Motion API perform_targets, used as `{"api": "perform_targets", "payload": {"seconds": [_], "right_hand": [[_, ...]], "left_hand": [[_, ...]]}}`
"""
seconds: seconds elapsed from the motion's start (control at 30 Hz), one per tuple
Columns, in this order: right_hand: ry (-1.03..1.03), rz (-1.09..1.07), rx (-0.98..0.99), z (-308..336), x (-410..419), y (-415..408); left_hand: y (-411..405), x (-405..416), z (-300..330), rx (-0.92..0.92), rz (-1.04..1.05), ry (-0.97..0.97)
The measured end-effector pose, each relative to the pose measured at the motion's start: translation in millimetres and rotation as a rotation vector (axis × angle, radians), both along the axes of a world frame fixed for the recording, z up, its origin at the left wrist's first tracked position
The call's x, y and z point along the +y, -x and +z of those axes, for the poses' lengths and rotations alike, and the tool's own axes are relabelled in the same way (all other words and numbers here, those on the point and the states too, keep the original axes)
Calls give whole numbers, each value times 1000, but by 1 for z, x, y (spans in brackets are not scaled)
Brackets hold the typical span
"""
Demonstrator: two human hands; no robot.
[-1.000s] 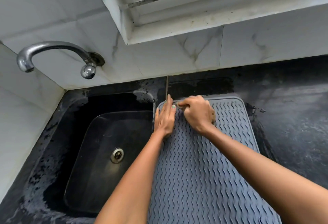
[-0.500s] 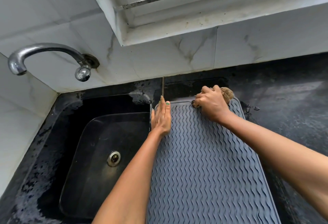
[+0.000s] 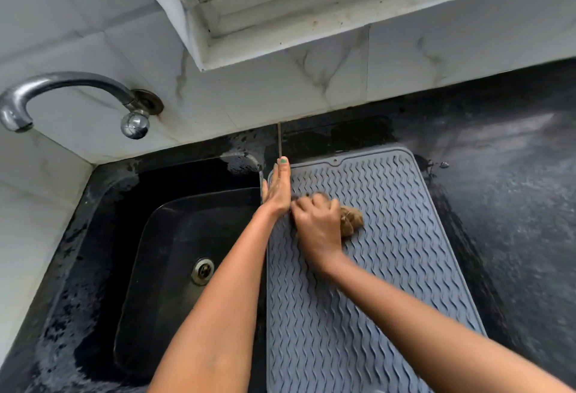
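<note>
My right hand [image 3: 316, 224] is curled around a brown scrub pad [image 3: 352, 221], pressing it on the grey ribbed mat [image 3: 374, 268] near its left edge. My left hand [image 3: 278, 191], fingers straight and together, rests flat on the mat's left rim beside the sink [image 3: 103, 205]. The mat lies on the black desk [image 3: 514, 205].

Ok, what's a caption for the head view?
Right hand grips a brown scrubber on the grey mat; left hand flat at its edge.
</note>
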State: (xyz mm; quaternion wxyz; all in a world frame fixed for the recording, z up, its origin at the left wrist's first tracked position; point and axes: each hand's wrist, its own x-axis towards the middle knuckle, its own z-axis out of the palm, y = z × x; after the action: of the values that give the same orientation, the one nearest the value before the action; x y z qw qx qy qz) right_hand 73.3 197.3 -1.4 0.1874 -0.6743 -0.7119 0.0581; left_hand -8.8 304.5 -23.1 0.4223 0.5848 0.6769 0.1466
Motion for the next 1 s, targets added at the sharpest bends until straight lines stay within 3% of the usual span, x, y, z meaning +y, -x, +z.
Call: {"api": "perform_targets", "payload": {"seconds": [0.13, 0.23, 0.47, 0.6, 0.73, 0.87, 0.93, 1.0], "right_hand": [[-25, 64, 142, 3, -27, -15], [6, -27, 354, 9, 19, -33], [43, -13, -105, 4, 74, -32], [-62, 11, -58, 2, 37, -38], [90, 138, -52, 12, -4, -36], [132, 46, 137, 26, 42, -43], [65, 13, 63, 25, 68, -50], [150, 37, -96, 21, 79, -47]], "left_hand": [[-1, -1, 4, -27, 1, 28], [0, 0, 2, -36, 3, 12], [-2, 0, 1, -8, -8, -11], [-2, -3, 3, -1, -27, -10], [-4, -5, 8, 21, -39, -28], [-5, -7, 9, 27, -42, -55], [-5, -8, 9, 55, -55, -61], [-5, -7, 9, 77, -67, -70]]}}
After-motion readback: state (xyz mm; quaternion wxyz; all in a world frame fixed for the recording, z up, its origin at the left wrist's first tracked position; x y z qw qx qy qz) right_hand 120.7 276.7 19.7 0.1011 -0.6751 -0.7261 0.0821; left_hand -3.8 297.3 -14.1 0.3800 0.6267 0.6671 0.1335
